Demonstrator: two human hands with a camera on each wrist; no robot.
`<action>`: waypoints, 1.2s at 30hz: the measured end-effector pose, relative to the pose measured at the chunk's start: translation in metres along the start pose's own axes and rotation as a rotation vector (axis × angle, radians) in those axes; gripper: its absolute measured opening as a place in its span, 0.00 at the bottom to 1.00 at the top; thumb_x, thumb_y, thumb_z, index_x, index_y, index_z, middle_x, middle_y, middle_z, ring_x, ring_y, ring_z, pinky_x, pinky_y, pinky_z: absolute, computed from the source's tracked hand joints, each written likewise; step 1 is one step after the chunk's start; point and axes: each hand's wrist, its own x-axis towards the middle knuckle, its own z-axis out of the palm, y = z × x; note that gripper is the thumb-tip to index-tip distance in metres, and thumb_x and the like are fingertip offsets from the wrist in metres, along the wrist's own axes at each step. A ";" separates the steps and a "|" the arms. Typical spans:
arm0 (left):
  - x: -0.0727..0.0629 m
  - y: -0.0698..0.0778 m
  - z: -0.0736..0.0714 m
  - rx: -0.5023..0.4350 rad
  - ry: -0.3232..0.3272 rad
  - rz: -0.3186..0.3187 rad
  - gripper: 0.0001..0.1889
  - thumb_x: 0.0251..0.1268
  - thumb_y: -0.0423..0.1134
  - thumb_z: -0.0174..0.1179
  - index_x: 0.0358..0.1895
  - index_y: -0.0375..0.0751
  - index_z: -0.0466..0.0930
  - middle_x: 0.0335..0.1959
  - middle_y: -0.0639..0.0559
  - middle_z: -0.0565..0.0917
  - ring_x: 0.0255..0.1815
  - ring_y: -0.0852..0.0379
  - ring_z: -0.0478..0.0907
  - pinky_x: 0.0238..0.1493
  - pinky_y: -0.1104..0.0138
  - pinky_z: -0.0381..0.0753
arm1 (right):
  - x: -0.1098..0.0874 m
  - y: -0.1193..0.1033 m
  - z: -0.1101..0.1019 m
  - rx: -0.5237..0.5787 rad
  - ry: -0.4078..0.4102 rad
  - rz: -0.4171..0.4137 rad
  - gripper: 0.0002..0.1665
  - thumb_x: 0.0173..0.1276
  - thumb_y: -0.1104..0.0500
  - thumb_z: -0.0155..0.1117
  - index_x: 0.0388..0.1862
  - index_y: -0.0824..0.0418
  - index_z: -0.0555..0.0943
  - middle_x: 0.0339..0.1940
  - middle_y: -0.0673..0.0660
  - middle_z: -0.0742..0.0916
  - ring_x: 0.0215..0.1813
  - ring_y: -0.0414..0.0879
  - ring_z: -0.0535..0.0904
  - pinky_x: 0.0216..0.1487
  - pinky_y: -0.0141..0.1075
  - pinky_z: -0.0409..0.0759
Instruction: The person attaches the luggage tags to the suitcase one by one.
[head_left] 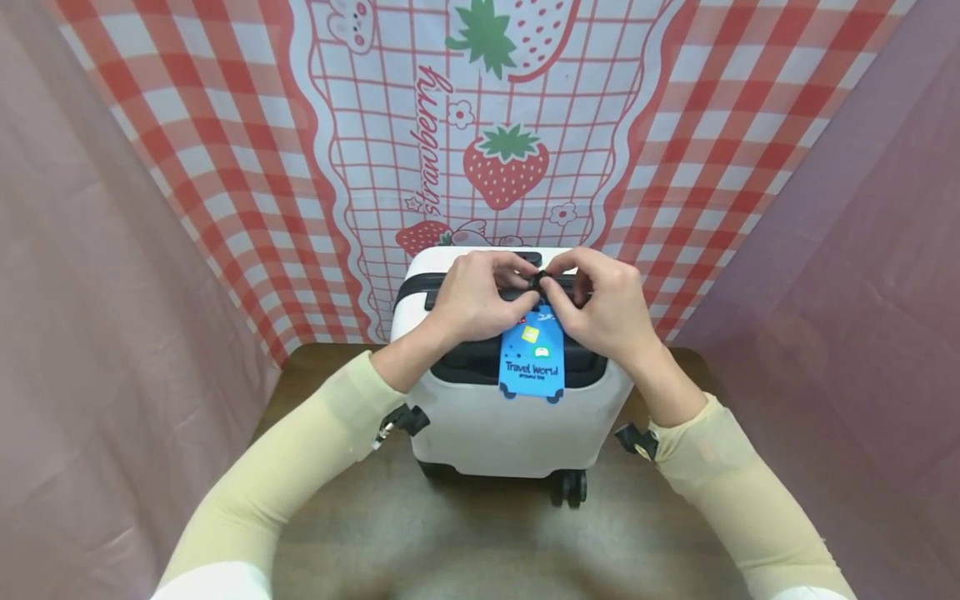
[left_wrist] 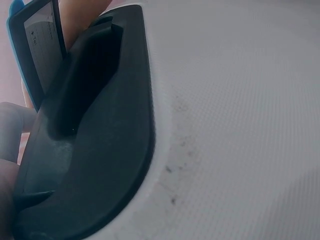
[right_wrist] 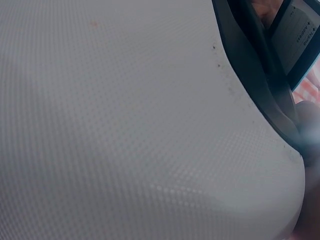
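Note:
A white suitcase (head_left: 517, 425) stands upright on a brown surface, with a blue luggage tag (head_left: 532, 360) lettered "Travel World" hanging at its black handle recess (head_left: 468, 362). My right hand (head_left: 606, 304) pinches the tag's small black strap (head_left: 538, 280) between thumb and forefinger above the suitcase top. From the other side my left hand (head_left: 480, 296) holds the same strap with its fingertips and thumb. The fingers hide most of the strap. In both wrist views the luggage tag (left_wrist: 42, 50) (right_wrist: 296, 42) shows its back, a white label in a dark frame.
A brown tabletop (head_left: 420, 542) lies under the suitcase, and a black caster wheel (head_left: 572, 487) shows at its lower right. Behind hangs a red-and-white checked strawberry cloth (head_left: 517, 108). Pinkish curtains (head_left: 97, 333) close off both sides.

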 end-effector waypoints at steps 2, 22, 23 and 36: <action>0.000 0.000 0.000 -0.002 -0.002 -0.004 0.15 0.67 0.43 0.71 0.54 0.43 0.90 0.43 0.49 0.95 0.48 0.53 0.92 0.56 0.58 0.86 | 0.000 0.000 0.001 0.001 -0.003 0.010 0.10 0.69 0.61 0.74 0.45 0.66 0.87 0.25 0.58 0.85 0.22 0.40 0.70 0.24 0.32 0.69; 0.000 -0.001 0.000 -0.015 -0.005 -0.013 0.15 0.67 0.42 0.71 0.54 0.43 0.89 0.42 0.49 0.95 0.47 0.54 0.92 0.56 0.58 0.85 | 0.001 0.002 0.002 -0.027 -0.015 -0.066 0.14 0.66 0.61 0.77 0.47 0.65 0.86 0.32 0.59 0.88 0.23 0.41 0.70 0.26 0.34 0.70; 0.000 -0.001 0.000 -0.018 -0.004 -0.012 0.15 0.67 0.42 0.71 0.54 0.43 0.89 0.42 0.49 0.95 0.47 0.54 0.92 0.56 0.58 0.85 | 0.001 0.002 0.001 -0.028 -0.017 -0.068 0.14 0.66 0.61 0.77 0.47 0.65 0.85 0.32 0.59 0.88 0.23 0.41 0.70 0.26 0.34 0.71; 0.002 -0.003 0.000 -0.022 -0.018 -0.027 0.16 0.67 0.42 0.71 0.55 0.42 0.89 0.43 0.49 0.94 0.49 0.53 0.92 0.59 0.58 0.84 | 0.001 0.000 0.002 -0.038 -0.062 -0.005 0.12 0.69 0.62 0.76 0.48 0.66 0.87 0.34 0.60 0.87 0.25 0.44 0.71 0.29 0.35 0.70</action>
